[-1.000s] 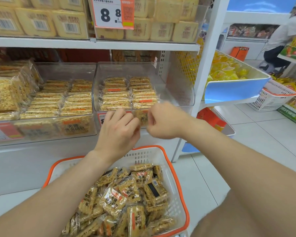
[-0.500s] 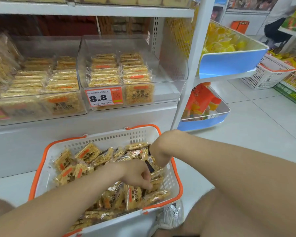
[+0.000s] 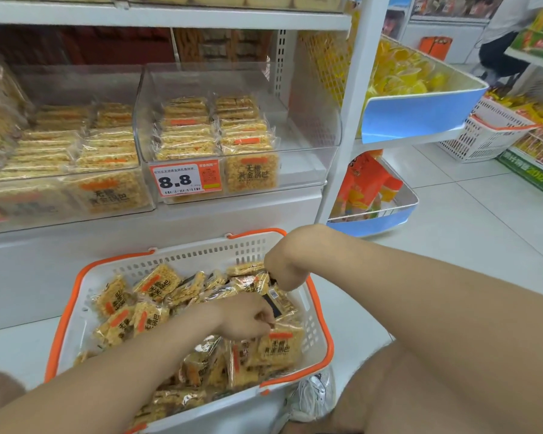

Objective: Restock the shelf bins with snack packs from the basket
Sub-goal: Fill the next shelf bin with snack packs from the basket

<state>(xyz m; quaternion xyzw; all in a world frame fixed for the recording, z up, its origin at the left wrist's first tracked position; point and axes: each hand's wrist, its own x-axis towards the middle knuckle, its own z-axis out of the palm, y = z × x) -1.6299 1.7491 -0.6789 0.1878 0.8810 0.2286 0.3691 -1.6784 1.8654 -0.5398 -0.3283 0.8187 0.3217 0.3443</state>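
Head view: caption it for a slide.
Left hand and right hand reach into the basket of snack packs below the shelf bin.

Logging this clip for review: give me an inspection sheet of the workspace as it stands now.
Surface: white tiled floor; the basket stands on it.
Job's things: orange-rimmed basket full of snack packs; clear bin with the 8.8 tag part filled.
Clutter: nothing seen.
Grippers: left hand pinches one pack; right hand in the basket, fingers hidden.
Cables: nothing seen.
Surroundings: a person in the far aisle; a second basket there.
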